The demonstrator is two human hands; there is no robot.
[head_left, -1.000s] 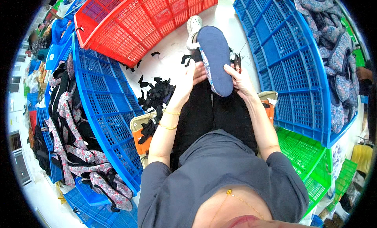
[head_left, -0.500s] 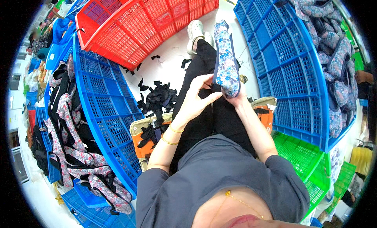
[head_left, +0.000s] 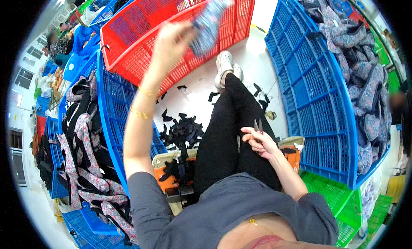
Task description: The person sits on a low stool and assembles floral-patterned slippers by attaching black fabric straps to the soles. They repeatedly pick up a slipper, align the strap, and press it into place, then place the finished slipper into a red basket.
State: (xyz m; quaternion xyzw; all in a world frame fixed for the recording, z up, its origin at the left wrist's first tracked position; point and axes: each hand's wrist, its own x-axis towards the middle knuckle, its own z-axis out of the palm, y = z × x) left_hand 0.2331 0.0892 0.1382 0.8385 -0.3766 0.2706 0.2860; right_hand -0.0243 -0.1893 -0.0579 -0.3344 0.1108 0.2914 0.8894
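Evidently, the left hand [head_left: 171, 42] holds a blue slipper [head_left: 209, 29] (blurred).

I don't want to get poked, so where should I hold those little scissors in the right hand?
The scissors are probably best gripped at the handle end, coming from the person's side: their pointed blades stick forward, out of the right hand. That hand hides most of the handle.

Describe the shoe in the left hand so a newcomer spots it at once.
Find the big red crate at the top of the view. Overlapping it, the raised left hand holds a blurred blue-patterned shoe. Unlike the shoes heaped in the blue crate on the right, it is held up alone.
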